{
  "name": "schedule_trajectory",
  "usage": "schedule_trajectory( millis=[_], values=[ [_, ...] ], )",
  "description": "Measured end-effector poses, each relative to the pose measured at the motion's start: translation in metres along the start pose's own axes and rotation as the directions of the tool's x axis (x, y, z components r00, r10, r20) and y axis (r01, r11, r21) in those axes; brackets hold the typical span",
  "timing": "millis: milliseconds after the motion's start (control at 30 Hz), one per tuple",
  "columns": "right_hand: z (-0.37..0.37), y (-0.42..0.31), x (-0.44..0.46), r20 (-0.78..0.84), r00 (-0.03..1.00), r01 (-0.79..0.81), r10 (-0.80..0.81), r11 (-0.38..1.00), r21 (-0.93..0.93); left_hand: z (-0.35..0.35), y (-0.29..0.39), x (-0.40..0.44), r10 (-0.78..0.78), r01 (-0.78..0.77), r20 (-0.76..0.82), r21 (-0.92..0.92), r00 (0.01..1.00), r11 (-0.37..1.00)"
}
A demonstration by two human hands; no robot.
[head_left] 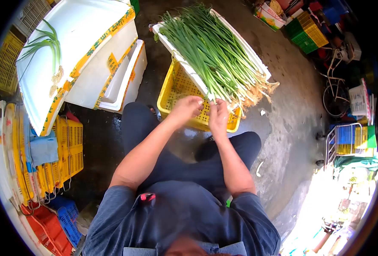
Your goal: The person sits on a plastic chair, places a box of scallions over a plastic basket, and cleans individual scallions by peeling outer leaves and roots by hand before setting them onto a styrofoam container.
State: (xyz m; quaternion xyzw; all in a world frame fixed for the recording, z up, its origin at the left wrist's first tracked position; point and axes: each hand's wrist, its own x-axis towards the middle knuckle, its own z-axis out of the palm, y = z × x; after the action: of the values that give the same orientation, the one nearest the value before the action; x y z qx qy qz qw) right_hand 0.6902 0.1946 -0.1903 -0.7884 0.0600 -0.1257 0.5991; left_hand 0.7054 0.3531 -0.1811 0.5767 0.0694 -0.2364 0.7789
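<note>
A thick pile of green onions [210,51] lies on a white foam lid [242,40], their pale stems and tan roots toward the lower right. The lid rests across a yellow plastic crate [167,91]. Over the crate, my left hand [186,109] is closed with thumb and fingers curled together; whatever may be in the pinch is too small to make out. Just right of it, my right hand [218,117] pinches a green onion stem at the pile's near edge. A few more green onions [54,51] lie apart on a large white foam box lid [84,25] at upper left.
White foam boxes [131,81] with yellow tape stand at left. Below them are stacked yellow crates [71,143], a blue basket [67,215] and a red crate [48,230]. A green and yellow crate [306,32] and a metal cart [346,138] stand at right on the wet concrete floor [291,98].
</note>
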Motion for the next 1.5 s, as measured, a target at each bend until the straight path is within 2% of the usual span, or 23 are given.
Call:
schedule_trajectory(
  millis=[33, 100, 133, 233, 267, 367, 400, 500, 533, 633, 667, 767, 900, 933, 1067, 1100, 1167, 1233, 1300, 1367, 1433, 1500],
  values=[
    [0.012, 0.002, -0.021, 0.025, 0.997, 0.076, -0.077, 0.995, 0.062, -0.001, -0.002, 0.001, 0.004, -0.005, -0.010, -0.102, 1.000, 0.995],
    [0.015, -0.006, -0.050, 0.191, 0.982, 0.047, -0.008, 0.978, -0.203, -0.004, -0.005, -0.002, 0.006, -0.016, -0.034, -0.302, 0.999, 0.953],
    [0.021, 0.000, -0.058, 0.241, 0.969, -0.008, 0.053, 0.983, -0.185, -0.009, -0.006, -0.005, -0.017, 0.005, -0.040, -0.293, 0.999, 0.956],
    [0.021, -0.015, -0.066, 0.376, 0.926, 0.108, 0.007, 0.953, -0.284, -0.016, 0.005, -0.012, -0.062, 0.050, -0.038, -0.263, 0.997, 0.964],
    [0.019, -0.016, -0.066, 0.414, 0.910, 0.159, -0.010, 0.932, -0.327, -0.014, 0.003, -0.011, 0.002, -0.007, -0.014, -0.347, 1.000, 0.938],
    [0.015, -0.019, -0.060, 0.523, 0.852, 0.277, -0.001, 0.849, -0.450, -0.013, 0.001, -0.013, 0.126, -0.130, -0.033, -0.320, 0.992, 0.939],
    [0.013, -0.012, -0.059, 0.539, 0.841, 0.337, -0.042, 0.821, -0.462, -0.011, 0.005, -0.017, 0.120, -0.129, -0.045, -0.358, 0.992, 0.925],
    [0.005, -0.013, -0.053, 0.554, 0.826, 0.418, -0.102, 0.771, -0.480, -0.019, 0.013, -0.017, 0.142, -0.159, -0.073, -0.423, 0.987, 0.892],
    [0.002, -0.017, -0.052, 0.541, 0.834, 0.407, -0.110, 0.784, -0.469, -0.023, 0.013, -0.015, 0.199, -0.222, -0.099, -0.410, 0.975, 0.885],
    [-0.006, -0.012, -0.053, 0.499, 0.862, 0.329, -0.091, 0.850, -0.412, -0.031, 0.018, -0.013, 0.178, -0.229, -0.153, -0.457, 0.972, 0.860],
    [-0.007, -0.009, -0.054, 0.465, 0.873, 0.347, -0.147, 0.858, -0.379, -0.033, 0.020, -0.015, 0.185, -0.244, -0.168, -0.472, 0.968, 0.847],
    [-0.019, 0.000, -0.052, 0.514, 0.857, 0.304, -0.031, 0.837, -0.456, -0.041, 0.032, -0.016, 0.212, -0.285, -0.202, -0.474, 0.956, 0.833],
    [-0.035, 0.013, -0.040, 0.476, 0.880, 0.297, -0.013, 0.795, -0.529, -0.035, 0.036, -0.020, 0.219, -0.278, -0.190, -0.381, 0.957, 0.882],
    [-0.040, 0.019, -0.035, 0.484, 0.874, 0.283, 0.039, 0.769, -0.574, -0.033, 0.036, -0.021, 0.222, -0.277, -0.186, -0.366, 0.957, 0.888],
    [-0.069, -0.002, -0.014, 0.495, 0.861, 0.282, 0.114, 0.704, -0.652, -0.032, 0.041, -0.028, 0.235, -0.261, -0.121, -0.300, 0.964, 0.918],
    [-0.074, -0.011, -0.004, 0.458, 0.888, 0.332, -0.045, 0.751, -0.571, -0.030, 0.041, -0.029, 0.224, -0.240, -0.088, -0.296, 0.971, 0.925],
    [-0.085, -0.049, 0.013, 0.314, 0.949, 0.209, -0.037, 0.818, -0.536, -0.027, 0.036, -0.027, 0.242, -0.245, -0.041, -0.186, 0.969, 0.951],
    [-0.098, -0.068, 0.037, 0.211, 0.960, 0.268, -0.183, 0.820, -0.507, -0.022, 0.035, -0.029, 0.253, -0.250, 0.023, -0.077, 0.967, 0.965],
    [-0.110, -0.093, 0.059, 0.119, 0.904, 0.410, -0.410, 0.758, -0.507, -0.022, 0.028, -0.026, 0.248, -0.248, 0.104, -0.015, 0.963, 0.969],
    [-0.124, -0.114, 0.081, 0.064, 0.795, 0.540, -0.603, 0.656, -0.527, -0.021, 0.026, -0.029, 0.222, -0.231, 0.178, 0.036, 0.959, 0.972],
    [-0.138, -0.146, 0.090, 0.068, 0.750, 0.560, -0.658, 0.579, -0.593, -0.021, 0.026, -0.031, 0.229, -0.256, 0.205, 0.117, 0.952, 0.960],
    [-0.152, -0.165, 0.099, 0.173, 0.753, 0.566, -0.635, 0.490, -0.663, -0.018, 0.032, -0.037, 0.195, -0.234, 0.252, 0.137, 0.948, 0.962]
  ],
)
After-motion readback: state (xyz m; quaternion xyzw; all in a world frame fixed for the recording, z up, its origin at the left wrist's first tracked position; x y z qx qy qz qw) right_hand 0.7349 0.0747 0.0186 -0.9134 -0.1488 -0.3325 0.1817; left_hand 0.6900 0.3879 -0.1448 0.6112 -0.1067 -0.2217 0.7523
